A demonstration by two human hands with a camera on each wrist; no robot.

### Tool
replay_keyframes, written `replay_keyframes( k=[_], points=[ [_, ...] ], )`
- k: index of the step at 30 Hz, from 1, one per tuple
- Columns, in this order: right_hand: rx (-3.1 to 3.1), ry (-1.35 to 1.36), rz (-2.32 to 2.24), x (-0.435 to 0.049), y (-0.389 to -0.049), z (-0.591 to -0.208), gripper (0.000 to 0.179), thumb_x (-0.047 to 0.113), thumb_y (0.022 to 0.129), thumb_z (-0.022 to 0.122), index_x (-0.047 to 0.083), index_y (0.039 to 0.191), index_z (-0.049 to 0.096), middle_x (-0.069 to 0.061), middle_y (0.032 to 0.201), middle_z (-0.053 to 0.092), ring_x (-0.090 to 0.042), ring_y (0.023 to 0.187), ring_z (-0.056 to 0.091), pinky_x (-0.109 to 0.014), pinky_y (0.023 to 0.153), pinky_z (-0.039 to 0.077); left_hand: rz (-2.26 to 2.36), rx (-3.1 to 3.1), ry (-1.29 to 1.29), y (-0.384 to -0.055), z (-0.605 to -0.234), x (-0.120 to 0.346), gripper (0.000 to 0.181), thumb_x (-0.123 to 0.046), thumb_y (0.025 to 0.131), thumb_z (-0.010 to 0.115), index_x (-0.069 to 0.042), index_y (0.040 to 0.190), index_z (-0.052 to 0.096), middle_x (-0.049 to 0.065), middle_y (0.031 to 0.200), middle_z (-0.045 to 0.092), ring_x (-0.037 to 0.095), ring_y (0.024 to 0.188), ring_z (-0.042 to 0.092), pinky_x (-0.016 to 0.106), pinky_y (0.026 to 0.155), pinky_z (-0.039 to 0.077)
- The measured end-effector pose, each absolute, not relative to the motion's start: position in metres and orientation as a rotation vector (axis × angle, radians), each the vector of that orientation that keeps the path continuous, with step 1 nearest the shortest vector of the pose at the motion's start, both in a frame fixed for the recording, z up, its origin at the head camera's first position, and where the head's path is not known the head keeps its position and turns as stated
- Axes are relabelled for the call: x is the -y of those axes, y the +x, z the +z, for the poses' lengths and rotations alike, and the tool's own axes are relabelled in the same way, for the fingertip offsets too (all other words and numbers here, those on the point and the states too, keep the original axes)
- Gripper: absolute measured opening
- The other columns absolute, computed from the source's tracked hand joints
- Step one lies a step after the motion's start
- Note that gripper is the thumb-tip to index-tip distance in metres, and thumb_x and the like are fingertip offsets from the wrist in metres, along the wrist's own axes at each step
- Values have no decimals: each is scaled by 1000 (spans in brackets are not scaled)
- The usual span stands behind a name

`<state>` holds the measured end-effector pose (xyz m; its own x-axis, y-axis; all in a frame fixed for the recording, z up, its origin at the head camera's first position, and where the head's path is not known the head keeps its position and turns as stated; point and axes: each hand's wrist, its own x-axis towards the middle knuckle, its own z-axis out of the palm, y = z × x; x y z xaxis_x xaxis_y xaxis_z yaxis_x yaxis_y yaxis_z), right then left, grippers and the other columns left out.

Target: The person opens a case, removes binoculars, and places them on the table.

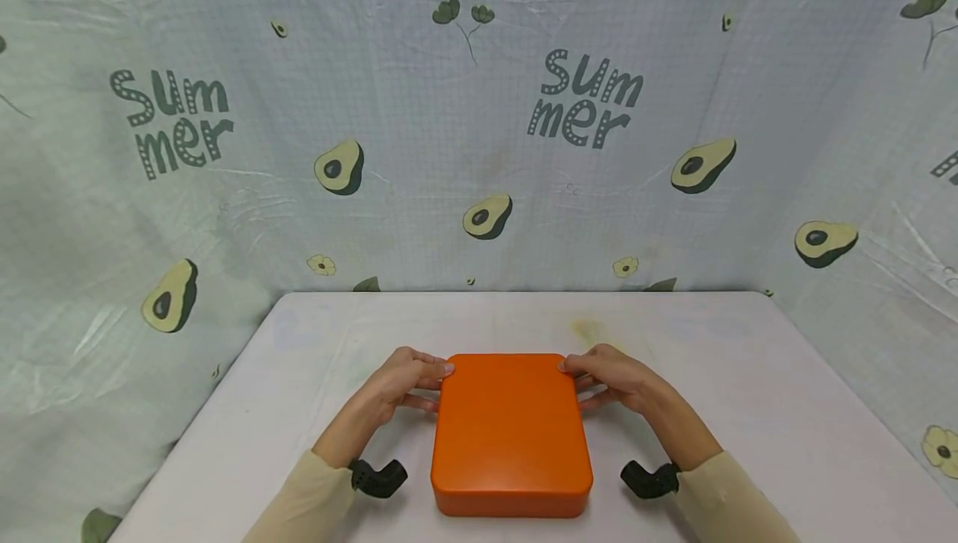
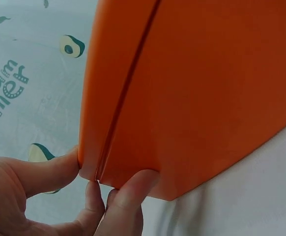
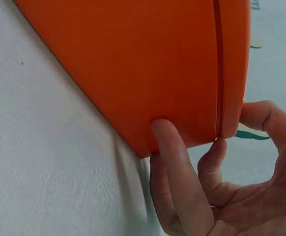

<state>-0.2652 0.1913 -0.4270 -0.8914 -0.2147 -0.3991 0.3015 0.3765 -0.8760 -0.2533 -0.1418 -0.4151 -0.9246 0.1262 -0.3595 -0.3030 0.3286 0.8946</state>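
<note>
Orange box lies flat on the counter, about midway between left and right edges, well apart from the far edge; near edge not in view. A seam runs round the side, setting off a thin lid above. Lid on, no gap seen along the seam.

Left hand at the box's far left corner: fingers pinch the corner, thumb on the lid, one fingertip at the seam's level, another against the side below. Right hand mirrors it at the far right corner: thumb on the lid, one fingertip at the seam, one longer finger flat against the lower side.

Handling, as I judge it: both grips should load evenly so the lid doesn't twist or jam. Upward force belongs on the fingertips at the seam, thumbs light; pressing down hard would hold the lid on. Lower fingers should steady the base without squeezing it inward. A snug lid likely wants small, level nudges at both corners, not one jerk.
</note>
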Motion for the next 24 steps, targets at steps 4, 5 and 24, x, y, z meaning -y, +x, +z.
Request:
replay_keyframes(
  k=[4, 5, 24],
  points=[
    [-2255, 34, -1461, -191, -262, -423, 32, 34, 94, 69, 2, 98, 76, -4, 89, 74, -17, 80, 69, -36, 73, 65, 1568, -2288, -118, -252, -412, 142, 35, -23, 98, 70, 4, 121, 70, 12, 109, 75, 21, 88, 74, 37, 72, 65],
    [-2271, 24, -1444, -190, -261, -421, 32, 34, 94, 69, 2, 97, 76, -5, 87, 73, -16, 77, 69, -36, 72, 65, 1549, -2306, -110, -252, -412, 142, 35, -24, 98, 71, 4, 119, 69, 12, 108, 75, 21, 86, 74, 36, 71, 65],
    [-2246, -133, -1408, -187, -245, -401, 26, 23, 92, 76, -1, 96, 69, -4, 81, 73, -14, 67, 70, -32, 68, 64, 1459, -2361, -61, -243, -403, 138, 56, -18, 88, 82, 0, 131, 50, 14, 106, 71, 19, 85, 69, 36, 74, 65]
  ],
)
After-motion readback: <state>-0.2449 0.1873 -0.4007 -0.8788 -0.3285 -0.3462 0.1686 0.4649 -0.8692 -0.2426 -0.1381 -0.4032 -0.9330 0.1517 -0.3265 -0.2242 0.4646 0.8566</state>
